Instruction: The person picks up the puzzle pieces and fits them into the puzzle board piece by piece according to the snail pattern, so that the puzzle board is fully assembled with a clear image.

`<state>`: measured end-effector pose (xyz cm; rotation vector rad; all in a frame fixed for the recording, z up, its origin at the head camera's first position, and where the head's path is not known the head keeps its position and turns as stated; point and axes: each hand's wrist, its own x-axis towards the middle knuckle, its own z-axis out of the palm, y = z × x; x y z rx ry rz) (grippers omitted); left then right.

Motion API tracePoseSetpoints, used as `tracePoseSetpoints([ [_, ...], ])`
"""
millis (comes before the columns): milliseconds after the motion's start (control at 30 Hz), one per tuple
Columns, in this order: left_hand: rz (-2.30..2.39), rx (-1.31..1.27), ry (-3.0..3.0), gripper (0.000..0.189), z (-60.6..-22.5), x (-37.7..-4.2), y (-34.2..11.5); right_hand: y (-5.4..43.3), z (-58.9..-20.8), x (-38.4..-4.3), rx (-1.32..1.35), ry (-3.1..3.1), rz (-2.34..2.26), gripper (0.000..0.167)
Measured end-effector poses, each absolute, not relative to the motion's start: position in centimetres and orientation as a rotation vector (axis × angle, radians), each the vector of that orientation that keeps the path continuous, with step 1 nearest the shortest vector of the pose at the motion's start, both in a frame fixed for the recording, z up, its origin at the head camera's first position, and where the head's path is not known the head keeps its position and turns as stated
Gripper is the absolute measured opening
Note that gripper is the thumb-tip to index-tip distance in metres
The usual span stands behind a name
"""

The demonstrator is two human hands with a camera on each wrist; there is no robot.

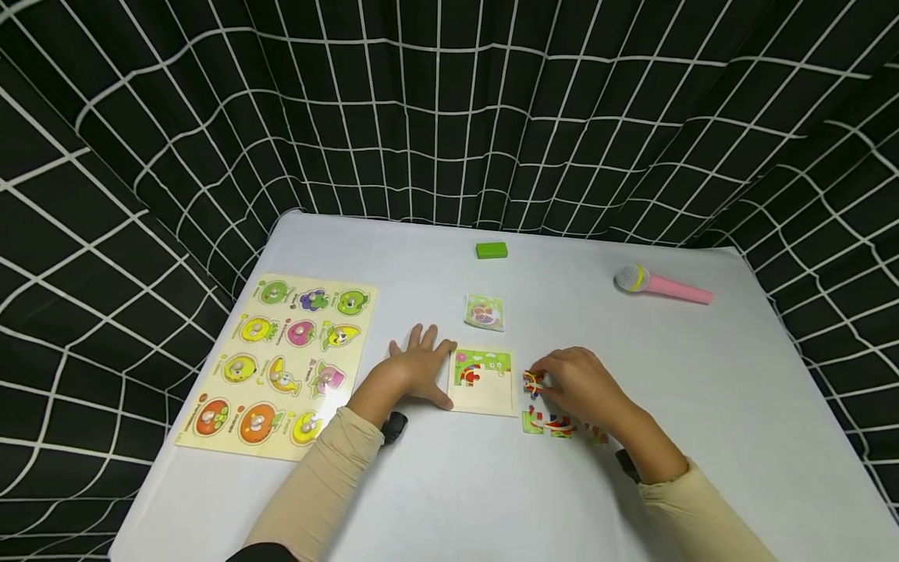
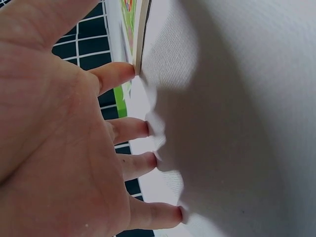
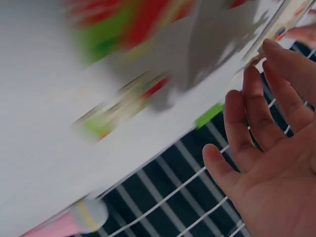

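Steadying the puzzle tray, it seems, the left hand splays its fingers; beside it, the right hand pinches a jigsaw piece.

It looks to me like a curtained-off booth, a small makeshift studio — black cloth with a white grid hangs in folds around a white-covered table, far, left and right. Playthings lie there: fruit board left, picture puzzle central, pink microphone far right. The wider building is hidden.
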<state>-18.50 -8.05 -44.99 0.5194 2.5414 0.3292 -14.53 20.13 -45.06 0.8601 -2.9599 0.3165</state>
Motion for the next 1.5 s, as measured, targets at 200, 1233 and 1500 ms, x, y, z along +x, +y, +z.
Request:
tracePoseSetpoints([
  [200,0.33,0.525,2.541,0.104,-45.2,-18.5,-7.8,16.5,-45.1,-14.9,0.987,-2.914,0.309,0.028],
  [1233,0.329,0.524,2.559,0.104,-45.2,-18.7,-7.9,14.5,-44.8,-15.2,1.096,-2.939,0.315,0.026],
  [1500,0.335,0.523,2.547,0.104,-45.3,-18.4,-8.1,19.4,-45.2,-14.0,0.949,-2.917,0.499,0.024],
])
